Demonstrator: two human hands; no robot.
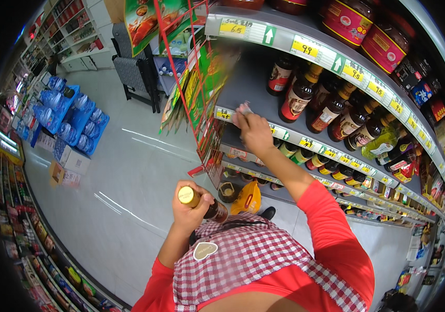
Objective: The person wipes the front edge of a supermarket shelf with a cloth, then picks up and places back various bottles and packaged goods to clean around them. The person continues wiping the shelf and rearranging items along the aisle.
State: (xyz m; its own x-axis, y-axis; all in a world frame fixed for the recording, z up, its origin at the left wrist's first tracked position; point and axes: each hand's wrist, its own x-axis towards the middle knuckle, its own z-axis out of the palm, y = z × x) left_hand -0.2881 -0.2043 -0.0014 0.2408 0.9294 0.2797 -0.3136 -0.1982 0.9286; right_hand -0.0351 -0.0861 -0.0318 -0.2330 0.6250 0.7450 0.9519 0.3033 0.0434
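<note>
My left hand (191, 204) grips a dark glass sauce bottle (216, 211) with a yellow cap by its neck, in front of my checked apron (238, 249). At the front edge of a grey shelf (242, 87), my right hand (254, 128) holds a crumpled pale cloth (244, 111); its exact material is hard to tell. To the right of that hand, on the same shelf, stand several dark sauce bottles (296, 97) with red and white labels, and a green-yellow bottle (380, 144) farther along.
A red wire rack (175, 70) with hanging packets borders the shelf's left end. Large jars (347, 21) fill the shelf above. On the floor are a dark container (228, 192) and an orange bag (249, 198). A folded chair (132, 66) and blue crates of water bottles (72, 117) stand farther left.
</note>
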